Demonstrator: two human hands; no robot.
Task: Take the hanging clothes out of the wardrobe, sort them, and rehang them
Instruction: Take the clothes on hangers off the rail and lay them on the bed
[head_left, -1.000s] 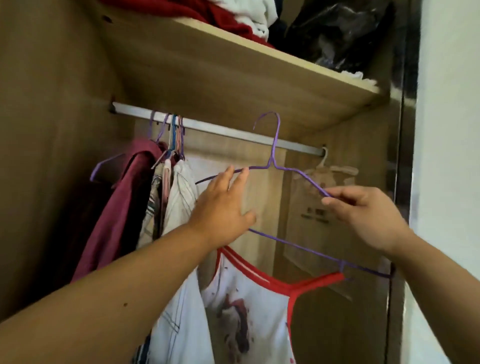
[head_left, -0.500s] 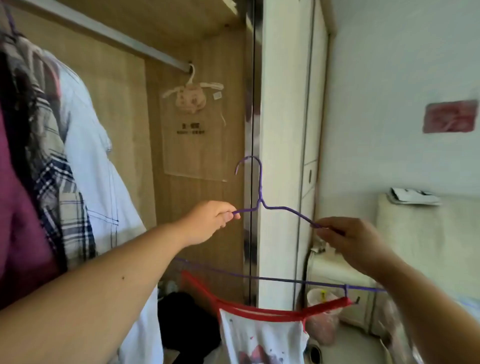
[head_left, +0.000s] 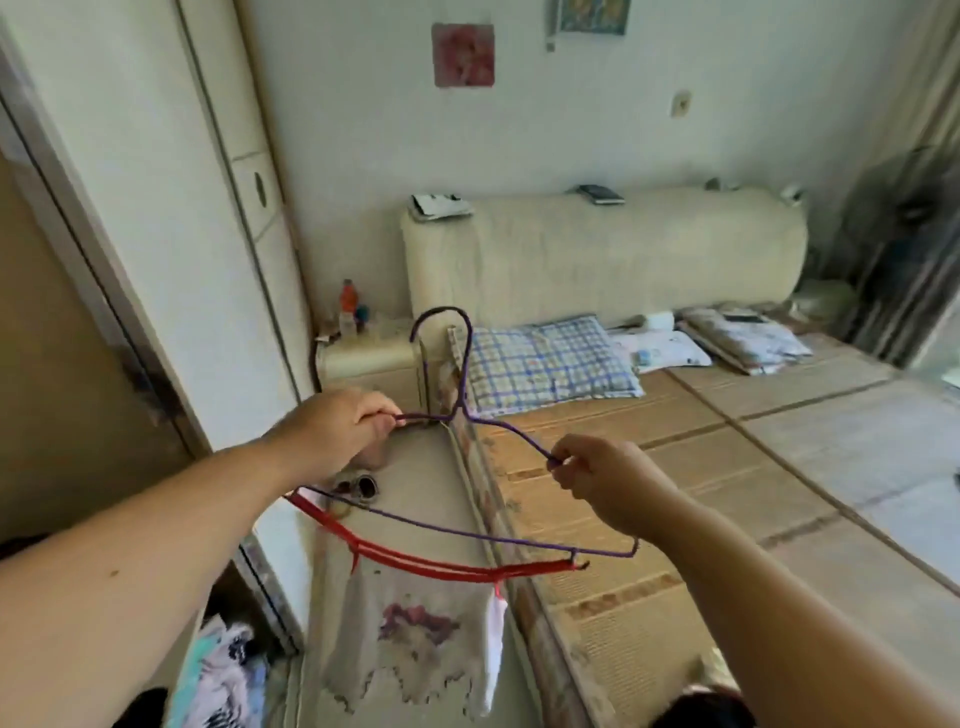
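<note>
A person's left hand (head_left: 337, 431) and right hand (head_left: 602, 483) hold a purple wire hanger (head_left: 466, 364) out in front, with its hook pointing up between them. The left hand's fingers curl round the hanger's left shoulder. The right hand pinches the right shoulder between thumb and fingertips. A white top (head_left: 415, 629) with red straps (head_left: 415, 561) hangs from the hanger's bottom bar, below both hands, with a dark reddish print on its front. Beyond the right hand lies a bed (head_left: 779, 467) covered by a woven mat, with a blue checked pillow (head_left: 550, 364) past the hook. A white wardrobe door (head_left: 156, 208) stands left of the left hand.
</note>
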